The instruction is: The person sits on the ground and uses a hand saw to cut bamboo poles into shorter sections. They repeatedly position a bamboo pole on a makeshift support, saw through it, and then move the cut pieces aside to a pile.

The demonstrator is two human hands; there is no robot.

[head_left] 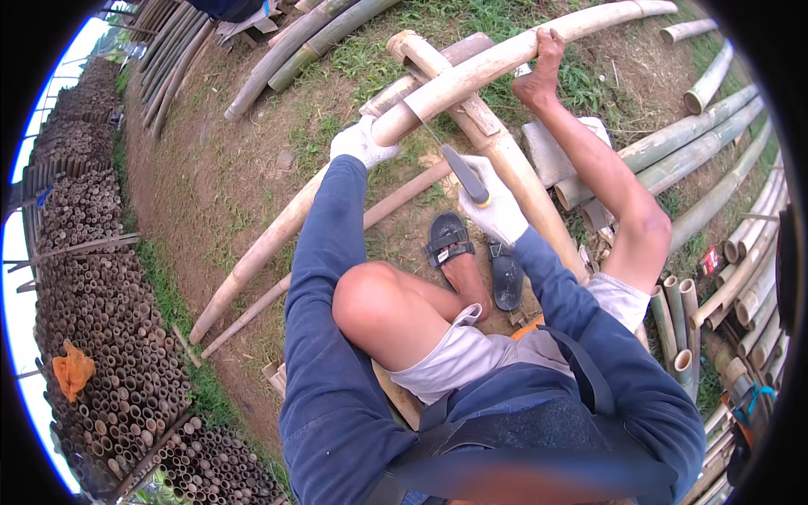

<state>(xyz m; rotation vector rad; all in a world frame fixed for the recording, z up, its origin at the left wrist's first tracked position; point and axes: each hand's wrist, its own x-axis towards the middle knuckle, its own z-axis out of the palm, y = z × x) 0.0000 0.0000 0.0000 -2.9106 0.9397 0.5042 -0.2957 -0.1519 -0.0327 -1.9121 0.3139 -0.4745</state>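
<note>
Closest to me are the seated person's blue sleeves (555,278) and bent knees, with the left foot in a dark sandal (449,240) and the other sandal (506,278) lying loose beside it. Just beyond, the gloved right hand (495,206) has its fingers wrapped around the grey handle of a saw (459,168), whose thin blade points away and to the left, meeting the side of a pale bamboo pole (497,67) near its left part. The gloved left hand (360,143) is at the pole just left of the blade; its fingers are partly hidden, so I cannot tell how tightly they close. The pole's long axis slants from that glove up to the far right, crossing the blade's line, and the bare right foot (539,71) presses on it midway. Beneath, it lies across a thick bamboo support (513,160) that runs from far left to near right. A similar pale length (261,252) slopes down left from the glove; whether it is the same pole, I cannot tell. Farther out, more poles (665,160) lie on the right, and cut bamboo (109,278) is stacked high on the left, an orange cloth (73,370) on it.
</note>
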